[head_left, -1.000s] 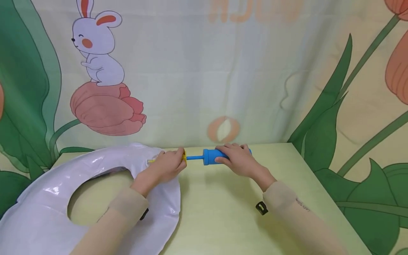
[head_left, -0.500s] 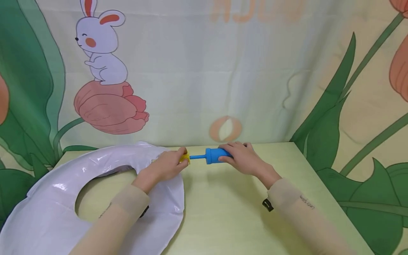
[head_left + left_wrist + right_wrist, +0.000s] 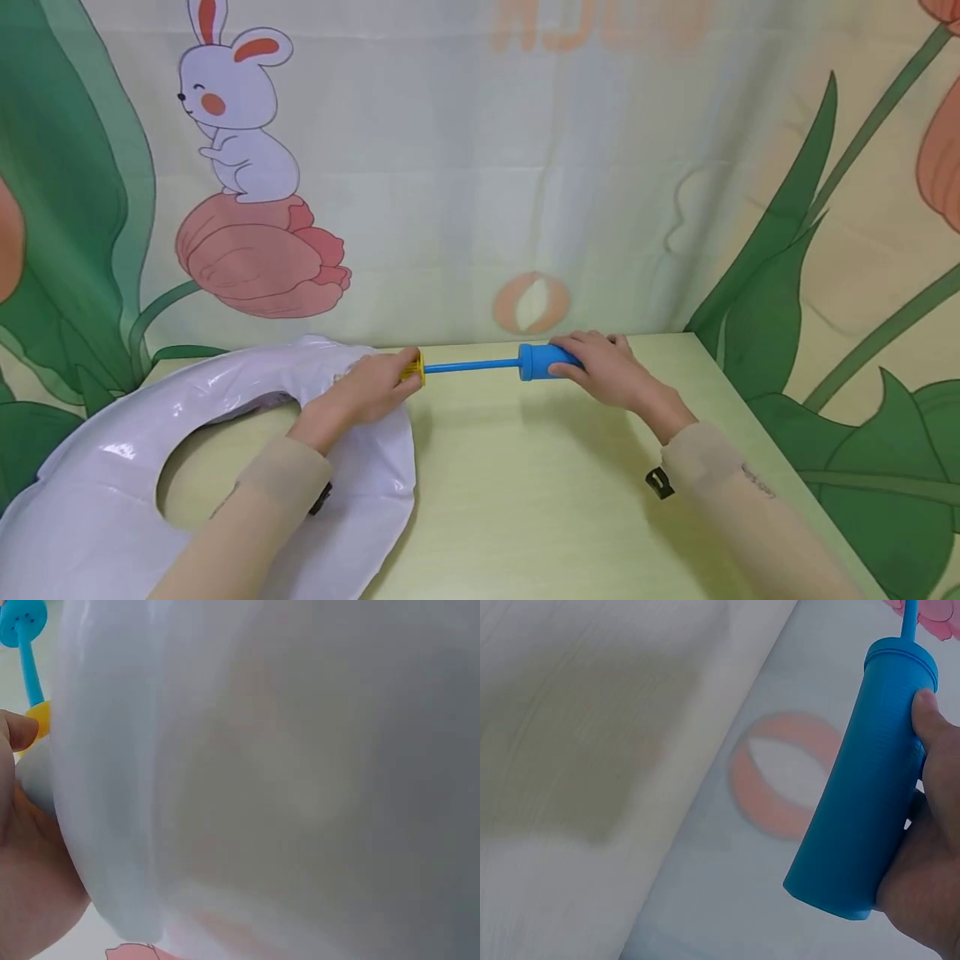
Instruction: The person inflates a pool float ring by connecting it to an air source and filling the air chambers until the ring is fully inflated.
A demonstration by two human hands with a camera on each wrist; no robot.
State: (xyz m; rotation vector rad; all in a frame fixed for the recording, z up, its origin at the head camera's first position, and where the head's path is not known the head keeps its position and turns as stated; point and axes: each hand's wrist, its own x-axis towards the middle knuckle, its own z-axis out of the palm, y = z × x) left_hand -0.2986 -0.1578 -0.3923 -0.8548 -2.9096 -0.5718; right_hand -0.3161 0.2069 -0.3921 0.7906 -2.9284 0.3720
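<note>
A hand air pump runs sideways between my hands over the table. My left hand grips its yellow end, close against the pale inflatable swim ring; the spot where pump and ring meet is hidden behind the fingers. A long stretch of thin blue rod shows between the yellow end and the blue barrel. Around that barrel my right hand curls its fingers, with the thumb along the side in the right wrist view. The ring fills most of the left wrist view, partly inflated and wrinkled.
The pale green table lies under both arms. Behind it hangs a printed curtain with a rabbit and tulips. The ring covers the left part of the table, and a black clip-like piece shows beside the right sleeve.
My right hand has moved right with the barrel, and more of the blue rod shows now. The left hand has shifted slightly left within the last half second, still gripping the yellow end.
</note>
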